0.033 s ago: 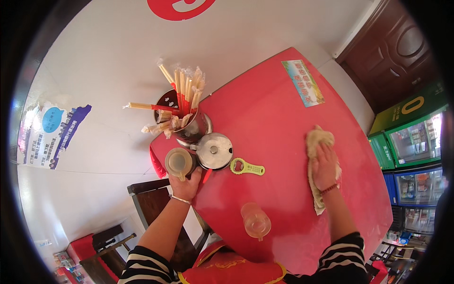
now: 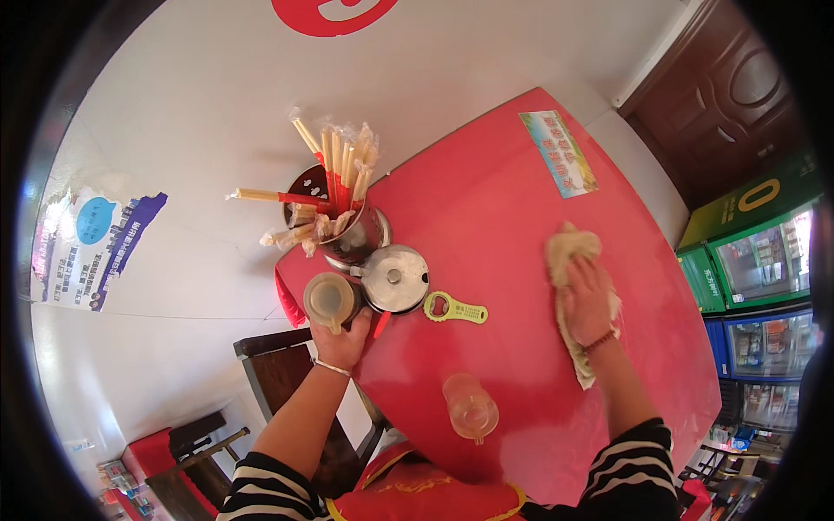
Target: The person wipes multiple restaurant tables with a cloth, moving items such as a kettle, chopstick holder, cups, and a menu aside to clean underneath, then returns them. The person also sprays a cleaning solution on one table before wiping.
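Note:
At the table's left side, my left hand (image 2: pixel 341 341) is closed around a clear plastic pouring bottle (image 2: pixel 330 300) with a small spout. My right hand (image 2: pixel 591 304) presses down on a cream cloth (image 2: pixel 571 250), which lies bunched under the palm and fingers on the red table (image 2: pixel 512 234). Beside the held bottle stands a metal lidded pot (image 2: pixel 395 278). A yellow-green bottle opener (image 2: pixel 456 308) lies just right of that pot. Closer to me is a second clear pouring bottle (image 2: pixel 471 408), touched by neither hand.
A metal holder (image 2: pixel 354 243) full of wrapped chopsticks (image 2: pixel 334 169) stands against the wall behind the pot. A printed sticker (image 2: pixel 559 154) is on the far end of the table. Glass-fronted coolers (image 2: pixel 764 260) line the right side. A dark chair (image 2: pixel 291 382) is at the lower left.
My right hand and the cloth have slid slightly left across the table. My left hand and the bottle in it are in the same place.

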